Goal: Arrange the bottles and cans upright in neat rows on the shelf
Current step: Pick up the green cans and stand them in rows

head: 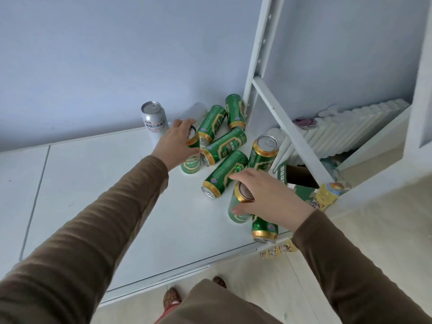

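Green cans (225, 174) are lying toppled at twelve o'clock; left hand (175, 142) and right hand (268, 197) are each gripping one upright, probably for rowing.

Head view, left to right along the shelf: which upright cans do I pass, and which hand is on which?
Silver can standing free → green can under the left hand → green can under the right hand → free-standing green can.

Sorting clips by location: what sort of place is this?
Probably a home room or storeroom: a white shelf unit against a plain wall, a radiator behind it, and slippered feet on pale flooring.
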`<act>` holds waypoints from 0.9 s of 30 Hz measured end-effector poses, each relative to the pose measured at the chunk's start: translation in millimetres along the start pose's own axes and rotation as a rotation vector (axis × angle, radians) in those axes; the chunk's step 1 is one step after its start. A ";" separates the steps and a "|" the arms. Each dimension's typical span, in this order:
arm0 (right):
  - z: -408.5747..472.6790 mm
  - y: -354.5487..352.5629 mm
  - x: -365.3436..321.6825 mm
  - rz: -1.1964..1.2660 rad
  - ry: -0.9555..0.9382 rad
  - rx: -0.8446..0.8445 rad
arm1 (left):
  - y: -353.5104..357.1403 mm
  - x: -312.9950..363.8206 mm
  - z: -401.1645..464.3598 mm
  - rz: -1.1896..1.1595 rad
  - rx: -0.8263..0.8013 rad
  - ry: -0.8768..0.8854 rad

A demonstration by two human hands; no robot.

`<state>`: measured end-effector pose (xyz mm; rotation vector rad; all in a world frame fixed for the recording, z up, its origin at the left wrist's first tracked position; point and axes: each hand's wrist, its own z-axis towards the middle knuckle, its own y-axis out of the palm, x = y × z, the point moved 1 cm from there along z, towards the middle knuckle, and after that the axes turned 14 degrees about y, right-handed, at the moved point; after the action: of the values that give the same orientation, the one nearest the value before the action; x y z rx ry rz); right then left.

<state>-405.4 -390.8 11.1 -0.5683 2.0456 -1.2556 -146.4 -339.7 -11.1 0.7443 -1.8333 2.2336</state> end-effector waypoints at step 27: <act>18.9 45.1 -211.8 0.041 -0.360 -0.002 | -106.1 -94.6 -223.1 -0.070 0.284 -0.276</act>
<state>-247.4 -242.8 30.2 -0.6946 1.7489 -1.0411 -81.1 -84.2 9.5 1.2005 -1.5767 2.4784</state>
